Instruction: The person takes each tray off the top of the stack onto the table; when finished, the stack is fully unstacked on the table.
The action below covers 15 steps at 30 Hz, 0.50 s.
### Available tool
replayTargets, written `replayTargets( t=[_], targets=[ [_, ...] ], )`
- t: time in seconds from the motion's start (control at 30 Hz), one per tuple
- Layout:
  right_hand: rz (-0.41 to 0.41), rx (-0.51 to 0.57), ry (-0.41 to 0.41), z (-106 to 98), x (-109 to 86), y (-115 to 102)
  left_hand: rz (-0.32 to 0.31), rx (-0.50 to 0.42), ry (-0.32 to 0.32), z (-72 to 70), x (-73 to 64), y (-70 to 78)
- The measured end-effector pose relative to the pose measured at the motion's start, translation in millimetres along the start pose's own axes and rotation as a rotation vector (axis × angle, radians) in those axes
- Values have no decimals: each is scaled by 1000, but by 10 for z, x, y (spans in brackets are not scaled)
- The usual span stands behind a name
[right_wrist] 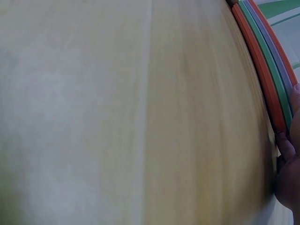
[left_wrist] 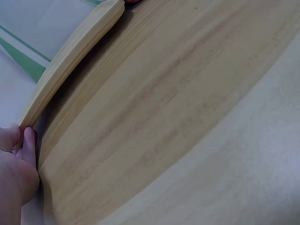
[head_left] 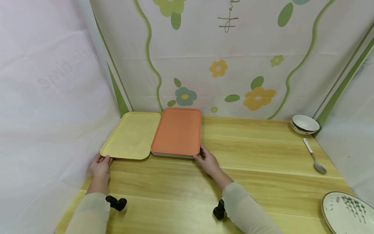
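A yellow tray lies at the back left. My left hand pinches its near left corner between thumb and fingers; in the left wrist view the tray's edge is tilted, with a shadowed gap between it and the table. To its right is a stack of trays with an orange tray on top. My right hand grips the stack's near right corner, thumb above and fingers at the side and below. Orange, green and purple edges of the stack show in the right wrist view.
On the wooden table, a white bowl stands at the back right with a spoon before it. A patterned plate lies at the near right. Printed cloth hangs behind and along both sides.
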State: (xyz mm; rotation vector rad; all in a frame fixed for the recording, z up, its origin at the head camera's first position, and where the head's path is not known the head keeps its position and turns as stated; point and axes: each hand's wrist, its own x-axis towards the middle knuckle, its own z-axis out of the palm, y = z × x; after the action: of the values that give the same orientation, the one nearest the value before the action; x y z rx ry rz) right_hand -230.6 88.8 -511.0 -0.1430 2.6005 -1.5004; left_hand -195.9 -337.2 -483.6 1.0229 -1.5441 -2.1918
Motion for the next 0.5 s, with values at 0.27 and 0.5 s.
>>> replayTargets(
  t=[0.27,0.5],
  targets=[
    [1,0,2,5,2,-6,69,130,-5,44,78,-75],
    [11,-9,3,2,1,-18,96,308,-35,77,43,-131]
  ],
)
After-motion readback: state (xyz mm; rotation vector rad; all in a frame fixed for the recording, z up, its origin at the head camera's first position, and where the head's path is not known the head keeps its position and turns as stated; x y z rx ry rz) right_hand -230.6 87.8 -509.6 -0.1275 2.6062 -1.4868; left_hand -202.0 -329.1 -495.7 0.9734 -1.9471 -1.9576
